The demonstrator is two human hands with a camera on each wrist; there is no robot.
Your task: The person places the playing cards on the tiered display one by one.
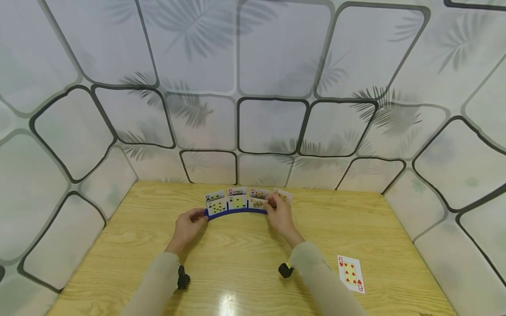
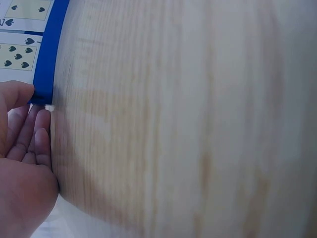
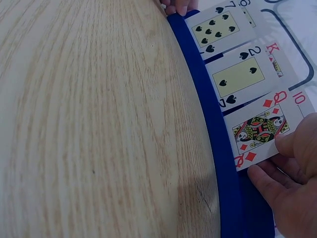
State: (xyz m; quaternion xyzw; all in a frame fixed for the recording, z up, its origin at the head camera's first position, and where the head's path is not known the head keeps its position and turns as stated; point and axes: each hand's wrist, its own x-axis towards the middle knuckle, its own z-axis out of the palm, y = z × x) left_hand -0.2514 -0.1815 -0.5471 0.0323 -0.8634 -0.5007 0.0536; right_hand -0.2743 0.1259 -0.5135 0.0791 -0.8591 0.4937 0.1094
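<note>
A curved blue card holder (image 1: pixel 237 211) stands on the table with playing cards upright in two rows. My left hand (image 1: pixel 189 226) grips the holder's left end, thumb against its edge. Between the thumb and fingers of my right hand (image 1: pixel 282 217) is the queen of diamonds (image 3: pixel 260 129), its lower edge at the holder's front row. Beside it in that row are the two of spades (image 3: pixel 240 74) and the seven of spades (image 3: pixel 215 29). Behind stand a six (image 1: pixel 215 195), a king (image 1: pixel 237 191), a red ten (image 1: pixel 258 192) and a red seven (image 1: pixel 285 194), partly covered.
A loose six of hearts (image 1: pixel 351 274) lies face up on the wooden table (image 1: pixel 237 254), right of my right forearm. Patterned fabric walls (image 1: pixel 269 125) rise behind the table and along both sides. A small black device (image 1: pixel 285 270) is at my right wrist.
</note>
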